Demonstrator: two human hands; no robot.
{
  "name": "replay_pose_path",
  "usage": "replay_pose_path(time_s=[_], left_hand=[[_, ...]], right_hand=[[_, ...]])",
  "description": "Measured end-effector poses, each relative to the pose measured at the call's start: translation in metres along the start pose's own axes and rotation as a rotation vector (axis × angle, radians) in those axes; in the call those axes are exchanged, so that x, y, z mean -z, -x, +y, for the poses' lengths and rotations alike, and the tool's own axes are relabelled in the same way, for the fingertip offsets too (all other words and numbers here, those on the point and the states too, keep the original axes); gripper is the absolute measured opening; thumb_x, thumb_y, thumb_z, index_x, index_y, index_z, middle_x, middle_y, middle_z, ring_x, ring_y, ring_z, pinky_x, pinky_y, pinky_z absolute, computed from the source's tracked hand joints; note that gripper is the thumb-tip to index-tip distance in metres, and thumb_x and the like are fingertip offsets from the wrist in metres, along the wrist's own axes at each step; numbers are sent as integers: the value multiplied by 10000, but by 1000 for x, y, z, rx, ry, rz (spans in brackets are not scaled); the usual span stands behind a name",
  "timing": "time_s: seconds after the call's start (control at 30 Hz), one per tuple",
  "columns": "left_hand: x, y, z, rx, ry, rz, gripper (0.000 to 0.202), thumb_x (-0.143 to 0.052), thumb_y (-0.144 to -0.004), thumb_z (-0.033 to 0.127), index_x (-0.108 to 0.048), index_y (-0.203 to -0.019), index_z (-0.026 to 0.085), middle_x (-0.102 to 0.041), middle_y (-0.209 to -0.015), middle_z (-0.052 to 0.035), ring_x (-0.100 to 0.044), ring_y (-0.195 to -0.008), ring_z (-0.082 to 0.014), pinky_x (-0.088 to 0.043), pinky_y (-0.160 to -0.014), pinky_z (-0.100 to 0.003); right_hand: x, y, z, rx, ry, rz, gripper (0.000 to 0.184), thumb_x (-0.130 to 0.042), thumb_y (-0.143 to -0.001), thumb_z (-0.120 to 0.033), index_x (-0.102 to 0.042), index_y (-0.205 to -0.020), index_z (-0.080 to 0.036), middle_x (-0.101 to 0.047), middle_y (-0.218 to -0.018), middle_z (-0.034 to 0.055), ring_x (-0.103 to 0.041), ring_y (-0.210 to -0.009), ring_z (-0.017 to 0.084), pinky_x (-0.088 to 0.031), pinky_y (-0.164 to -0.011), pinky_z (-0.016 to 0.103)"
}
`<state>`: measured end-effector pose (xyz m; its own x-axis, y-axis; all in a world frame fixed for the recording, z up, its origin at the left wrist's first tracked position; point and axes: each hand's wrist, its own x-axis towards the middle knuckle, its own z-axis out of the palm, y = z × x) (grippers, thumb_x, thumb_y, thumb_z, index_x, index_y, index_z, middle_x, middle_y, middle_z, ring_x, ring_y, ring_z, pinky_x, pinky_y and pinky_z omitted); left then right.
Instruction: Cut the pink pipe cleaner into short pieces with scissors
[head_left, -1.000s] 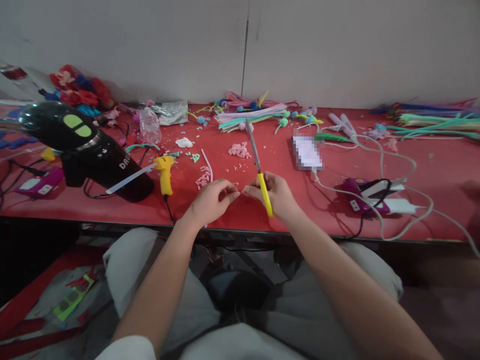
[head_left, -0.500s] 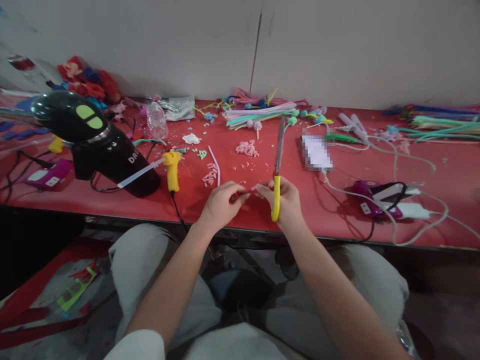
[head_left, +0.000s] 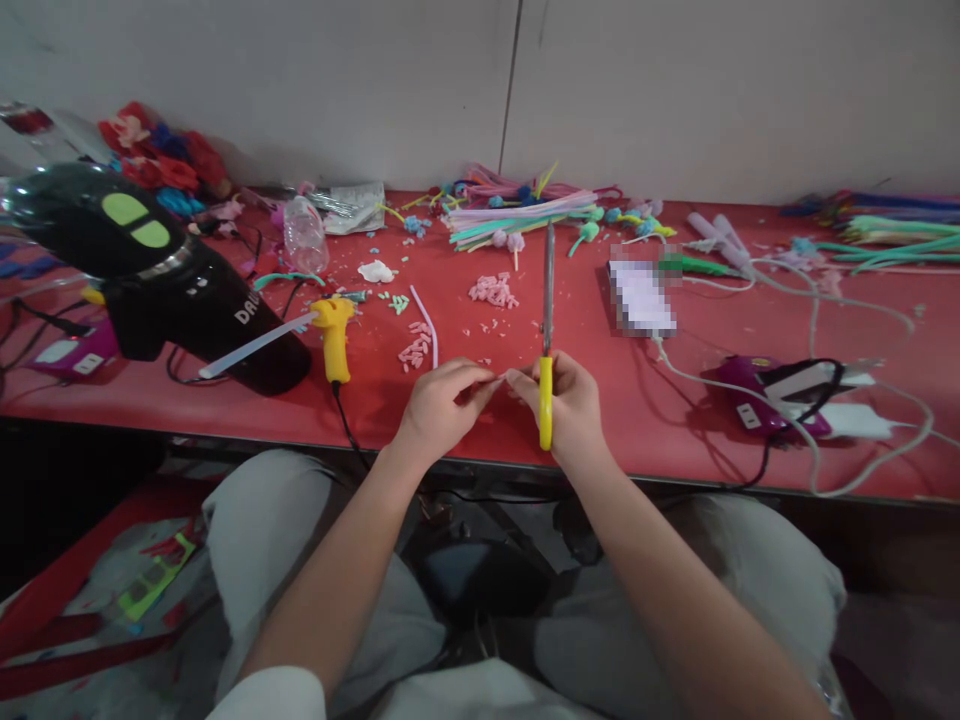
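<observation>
My left hand (head_left: pixel 436 410) is closed in a pinch, its fingertips almost meeting those of my right hand at the table's front. Something tiny and pinkish shows between the fingertips, too small to name. My right hand (head_left: pixel 579 402) holds yellow-handled scissors (head_left: pixel 546 385), their blades pointing away from me, while its thumb and forefinger also pinch. Beyond the hands lies a heap of short pink pieces (head_left: pixel 493 290). A second pink heap (head_left: pixel 413 346) is left of it, beside a bent lilac stem (head_left: pixel 426 318). Small green pieces (head_left: pixel 397 303) lie behind that.
A yellow glue gun (head_left: pixel 337 345) stands left, next to a large black bottle-like object (head_left: pixel 202 290) reading "DA…". Pipe cleaners (head_left: pixel 517 225) lie at the back. On the right are a blurred phone (head_left: pixel 641 297), white cables and a purple power strip (head_left: pixel 750 395).
My fingertips have come closer together. The scissors are slightly more upright. The view has shifted a little, so the table items appear displaced.
</observation>
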<state>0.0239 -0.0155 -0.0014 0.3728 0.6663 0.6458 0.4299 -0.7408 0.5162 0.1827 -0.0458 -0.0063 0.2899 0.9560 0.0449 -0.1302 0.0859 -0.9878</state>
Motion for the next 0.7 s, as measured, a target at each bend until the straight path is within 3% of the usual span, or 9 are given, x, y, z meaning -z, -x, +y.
replay_pose_path(time_s=[0.27,0.43,0.53,0.7], left_hand=[[3,-1,1,22,18,-6,70,-623,-901,182,-691,-907,168,-725,-875,-61,-678,-803,-146,-546,-739,-267],[14,-3,-1,127,48,34,103,-610,-914,226,-677,-863,166,-701,-816,-42,-637,-734,-132,-496,-672,-247],[21,-4,-5,181,46,65,150,-602,-924,268,-663,-835,164,-685,-800,-38,-617,-729,-129,-472,-668,-246],[30,-6,-13,251,72,135,198,-577,-940,309,-644,-823,164,-645,-754,-22,-585,-691,-118,-458,-653,-246]], right_hand=[[1,0,-6,21,114,-73,408,-818,-646,-411,-458,-694,-226,-433,-624,-70,-398,-552,91,-374,-549,259],[24,-6,-20,3,419,-183,405,-778,-687,-501,-499,-738,-212,-412,-611,-62,-358,-542,89,-295,-486,241],[41,-8,-31,92,701,-148,490,-802,-656,-504,-407,-628,-215,-303,-575,-74,-275,-540,76,-195,-463,240],[54,-8,-34,120,829,-228,524,-784,-659,-567,-400,-613,-212,-314,-564,-70,-271,-544,81,-198,-466,248]])
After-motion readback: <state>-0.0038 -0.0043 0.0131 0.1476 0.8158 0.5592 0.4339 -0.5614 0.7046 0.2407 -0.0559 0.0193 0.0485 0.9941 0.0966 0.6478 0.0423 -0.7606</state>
